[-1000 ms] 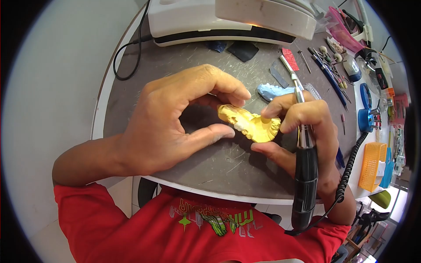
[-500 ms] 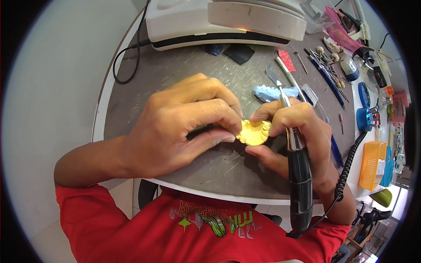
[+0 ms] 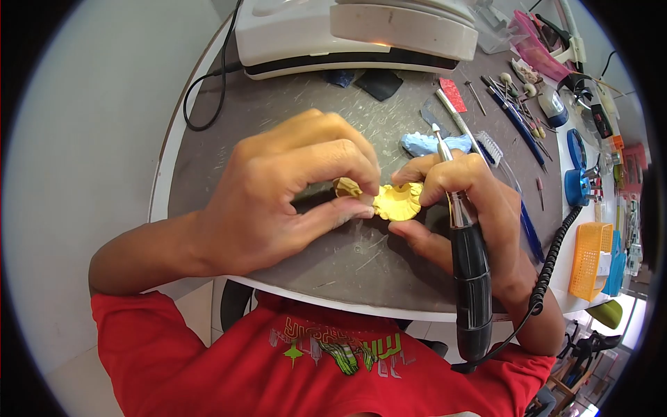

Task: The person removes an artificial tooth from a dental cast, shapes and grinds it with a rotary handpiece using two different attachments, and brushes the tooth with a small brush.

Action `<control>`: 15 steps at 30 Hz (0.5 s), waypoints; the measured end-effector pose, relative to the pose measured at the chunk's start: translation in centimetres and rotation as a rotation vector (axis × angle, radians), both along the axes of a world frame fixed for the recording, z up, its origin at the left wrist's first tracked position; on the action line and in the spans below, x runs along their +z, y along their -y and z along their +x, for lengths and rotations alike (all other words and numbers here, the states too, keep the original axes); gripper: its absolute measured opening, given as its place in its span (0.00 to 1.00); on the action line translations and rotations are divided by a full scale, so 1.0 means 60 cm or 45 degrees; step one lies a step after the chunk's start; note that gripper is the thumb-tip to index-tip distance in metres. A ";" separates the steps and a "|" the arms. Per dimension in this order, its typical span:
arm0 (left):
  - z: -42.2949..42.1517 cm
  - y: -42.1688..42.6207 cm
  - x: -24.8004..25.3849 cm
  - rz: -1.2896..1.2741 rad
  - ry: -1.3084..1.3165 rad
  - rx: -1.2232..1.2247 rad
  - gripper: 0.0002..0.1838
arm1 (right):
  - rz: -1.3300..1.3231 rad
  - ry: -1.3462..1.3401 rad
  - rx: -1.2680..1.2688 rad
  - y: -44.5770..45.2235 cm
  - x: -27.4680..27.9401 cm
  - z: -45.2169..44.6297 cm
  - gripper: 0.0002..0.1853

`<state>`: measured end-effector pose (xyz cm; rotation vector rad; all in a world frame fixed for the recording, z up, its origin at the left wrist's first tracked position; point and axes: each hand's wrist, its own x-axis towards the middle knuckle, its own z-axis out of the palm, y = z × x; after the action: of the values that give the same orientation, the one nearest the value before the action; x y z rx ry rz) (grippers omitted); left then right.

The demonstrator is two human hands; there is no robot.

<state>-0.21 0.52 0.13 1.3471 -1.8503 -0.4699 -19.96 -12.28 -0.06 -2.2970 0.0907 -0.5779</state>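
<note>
A yellow dental model (image 3: 399, 202) is between my two hands above the bench. My left hand (image 3: 292, 187) pinches its left side with thumb and forefinger; part of the yellow model also shows behind the thumb. The fingers of my right hand (image 3: 479, 208) grip the model's right side. The same hand carries a black and silver handpiece (image 3: 472, 278), its white tip pointing up and away, clear of the model. A light blue moulded piece (image 3: 434, 144) lies on the bench just beyond my right fingers.
A white machine (image 3: 347, 55) stands at the bench's back. Pens, burs and small tools (image 3: 517, 111) lie at the right, near a pink basket (image 3: 538, 48), a blue round holder (image 3: 577, 187) and an orange basket (image 3: 591, 260). A coiled cord (image 3: 550, 267) hangs beside my right forearm.
My left thumb and forefinger have closed on the model's left side. The model and my right hand with the handpiece have shifted slightly left.
</note>
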 end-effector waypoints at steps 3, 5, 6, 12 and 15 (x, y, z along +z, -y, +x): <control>0.000 0.001 0.000 0.076 -0.308 -0.003 0.09 | -0.057 0.007 0.006 0.004 0.001 0.000 0.22; -0.006 0.003 0.004 0.369 -0.942 0.069 0.06 | -0.122 0.036 0.002 0.008 0.003 0.003 0.22; -0.005 0.006 0.002 0.349 -0.936 0.060 0.06 | -0.071 0.125 -0.015 0.009 0.004 0.003 0.22; -0.009 0.050 0.010 0.557 -1.330 0.060 0.10 | -0.236 0.488 -0.215 0.033 0.023 -0.012 0.18; -0.015 0.066 0.007 0.612 -1.518 0.029 0.11 | -0.203 0.245 -0.404 0.021 0.054 -0.006 0.14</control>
<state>-1.14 -3.44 0.55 0.9670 -0.7377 -1.3947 -20.34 -13.56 3.20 -2.3834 0.3309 -0.9973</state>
